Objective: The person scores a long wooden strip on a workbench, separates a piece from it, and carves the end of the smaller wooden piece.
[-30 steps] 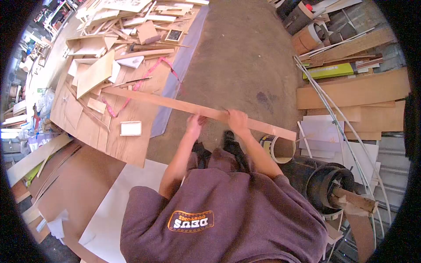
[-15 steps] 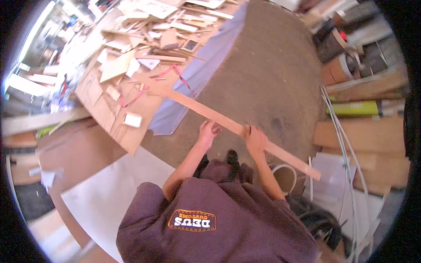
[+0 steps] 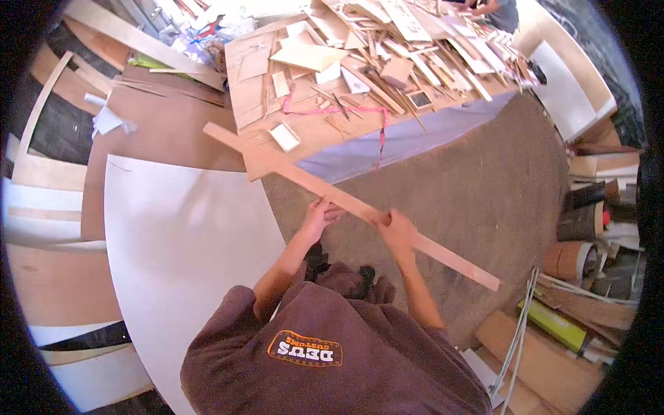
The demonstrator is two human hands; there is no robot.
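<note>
A long, narrow wooden strip (image 3: 356, 206) runs slantwise in front of me, from upper left to lower right. My right hand (image 3: 399, 234) is closed around it right of its middle, thumb on top. My left hand (image 3: 321, 216) is at the strip's near edge, its fingers bent and reaching under the wood. The strip's far left end passes over the near corner of a wooden table (image 3: 252, 124). On that table lie a small white box-like piece (image 3: 284, 137) and a pink tape (image 3: 325, 110) that hangs over the edge.
Wood offcuts (image 3: 398, 71) are heaped on the table. A large white sheet (image 3: 187, 228) lies to my left, beside stacked boards (image 3: 62, 283). Brown floor (image 3: 470, 187) stretches ahead. Thin rods (image 3: 515, 339) and a green-yellow piece (image 3: 553, 324) lie right. Another person (image 3: 499, 14) is beyond the table.
My view has turned left, so the table now stands more squarely ahead. The strip's far end has swung left across the table corner. My left hand has come closer to the strip.
</note>
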